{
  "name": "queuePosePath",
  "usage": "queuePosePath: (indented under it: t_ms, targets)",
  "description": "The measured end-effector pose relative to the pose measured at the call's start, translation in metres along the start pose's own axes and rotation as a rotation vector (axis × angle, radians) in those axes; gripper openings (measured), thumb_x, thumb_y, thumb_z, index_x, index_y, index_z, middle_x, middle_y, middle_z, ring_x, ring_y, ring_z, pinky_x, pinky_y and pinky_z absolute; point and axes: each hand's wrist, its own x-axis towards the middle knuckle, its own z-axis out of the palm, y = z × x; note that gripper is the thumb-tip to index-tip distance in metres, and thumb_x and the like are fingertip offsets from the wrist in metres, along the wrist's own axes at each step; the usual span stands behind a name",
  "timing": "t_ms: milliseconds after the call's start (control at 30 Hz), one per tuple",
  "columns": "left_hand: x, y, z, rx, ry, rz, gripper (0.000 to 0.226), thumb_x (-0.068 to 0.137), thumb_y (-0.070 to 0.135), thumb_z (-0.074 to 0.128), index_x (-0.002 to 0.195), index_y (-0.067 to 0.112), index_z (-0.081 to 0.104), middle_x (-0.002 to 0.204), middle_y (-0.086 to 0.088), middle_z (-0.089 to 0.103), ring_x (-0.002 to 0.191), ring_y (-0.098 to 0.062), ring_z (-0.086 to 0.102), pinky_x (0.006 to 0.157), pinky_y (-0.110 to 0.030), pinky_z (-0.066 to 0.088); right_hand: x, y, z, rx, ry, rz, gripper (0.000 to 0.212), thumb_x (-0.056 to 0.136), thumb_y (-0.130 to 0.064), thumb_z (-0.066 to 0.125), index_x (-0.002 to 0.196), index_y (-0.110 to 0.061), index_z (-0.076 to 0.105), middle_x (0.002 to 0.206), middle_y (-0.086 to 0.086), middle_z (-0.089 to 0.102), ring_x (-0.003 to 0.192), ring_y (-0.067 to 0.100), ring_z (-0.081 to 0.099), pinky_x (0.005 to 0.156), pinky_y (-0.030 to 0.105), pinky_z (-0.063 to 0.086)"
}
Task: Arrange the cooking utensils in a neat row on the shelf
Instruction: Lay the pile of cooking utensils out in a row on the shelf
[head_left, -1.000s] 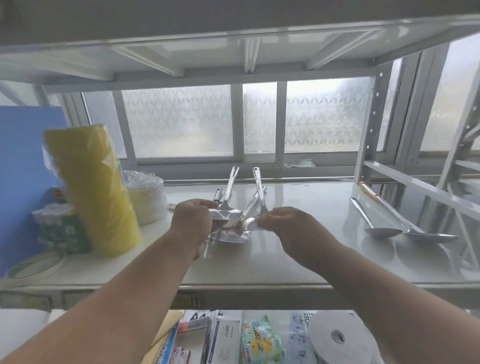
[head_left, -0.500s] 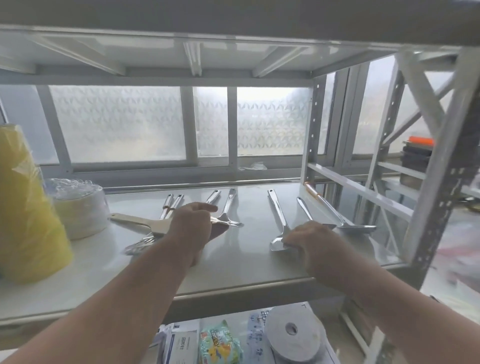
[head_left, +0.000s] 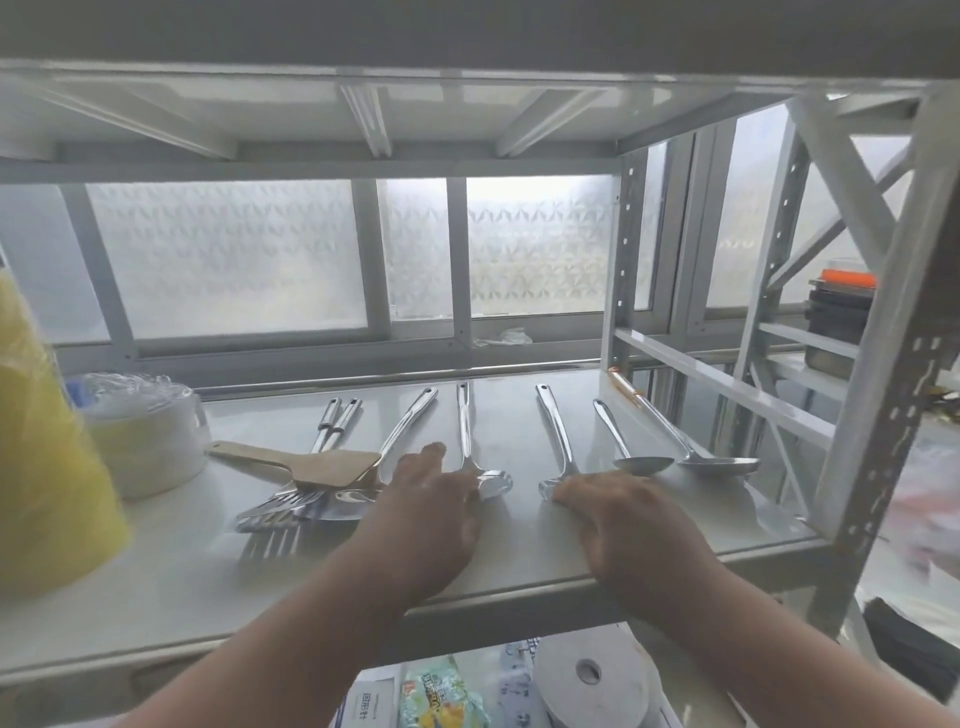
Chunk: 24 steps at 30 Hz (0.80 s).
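Shifted rightward since earlier: steel utensil (head_left: 555, 441) beside spoon (head_left: 631, 447) on shelf (head_left: 519, 545), head under right hand (head_left: 618, 512), grasp indiscernible. Left hand (head_left: 434, 506) flat over second utensil (head_left: 465, 436). Rigid, light, slippery; best grasped mid-handle.

Utensil heads hidden under my hands

My left hand (head_left: 431, 512) covers part of one utensil head (head_left: 493, 483), and my right hand (head_left: 618, 512) hides most of another (head_left: 549, 488), so I can't tell what either is. The yellow roll (head_left: 47, 467) is cut by the left edge; the far right is blurred.
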Motion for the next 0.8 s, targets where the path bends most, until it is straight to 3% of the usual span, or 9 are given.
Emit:
queuePosePath:
  t_ms: [67,167,433,533,667,800]
  targets:
    - [0.007,-0.002,0.005,0.012,0.03,0.033,0.04,0.102,0.018,0.051,0.138,0.029,0.065,0.153,0.0,0.049,0.145,-0.023,0.041,0.117,-0.041,0.041,0.006,-0.001,0.001,-0.004,-0.022,0.026,0.041,0.088,-0.017,0.053,0.12,-0.03,0.075,0.117,-0.011,0.076,0.109,0.022,0.069,0.094,0.036,0.053]
    - [0.015,0.001,0.01,-0.008,0.031,0.07,0.054,0.093,0.007,0.048,0.131,0.04,0.066,0.13,0.009,0.069,0.124,-0.02,0.062,0.1,-0.041,0.055,0.014,-0.003,0.0,0.007,-0.052,0.092,0.047,0.085,-0.02,0.047,0.122,-0.033,0.072,0.117,-0.009,0.075,0.111,0.024,0.067,0.094,0.037,0.052]
    - [0.028,0.013,0.023,-0.058,0.066,0.205,0.042,0.093,0.005,0.049,0.116,0.035,0.067,0.103,0.006,0.074,0.098,-0.021,0.067,0.083,-0.041,0.059,0.008,0.006,0.014,0.023,0.107,0.126,0.04,0.084,-0.027,0.041,0.103,-0.022,0.076,0.097,-0.004,0.077,0.096,0.026,0.067,0.089,0.037,0.049]
    - [0.025,0.015,0.016,-0.037,0.034,0.242,0.042,0.097,0.01,0.052,0.125,0.037,0.068,0.116,0.006,0.074,0.11,-0.021,0.067,0.092,-0.042,0.058,0.007,0.011,0.014,0.041,0.105,0.102,0.045,0.082,-0.03,0.039,0.11,-0.024,0.075,0.101,-0.004,0.077,0.101,0.027,0.066,0.093,0.041,0.048]
    - [0.008,-0.006,-0.019,0.008,0.068,0.247,0.045,0.103,0.043,0.057,0.148,0.036,0.057,0.148,0.012,0.06,0.14,-0.012,0.051,0.115,-0.039,0.045,0.0,0.009,0.011,0.062,0.199,0.05,0.051,0.081,-0.028,0.04,0.117,-0.019,0.074,0.121,-0.002,0.074,0.12,0.022,0.062,0.106,0.042,0.038]
    - [0.006,-0.073,-0.066,0.06,0.091,-0.031,0.048,0.106,0.05,0.051,0.153,0.041,0.052,0.161,0.015,0.049,0.149,-0.013,0.044,0.123,-0.036,0.035,0.0,-0.024,0.004,0.122,0.336,-0.132,0.038,0.081,-0.019,0.053,0.111,-0.015,0.077,0.121,-0.001,0.074,0.118,0.025,0.063,0.105,0.039,0.038]
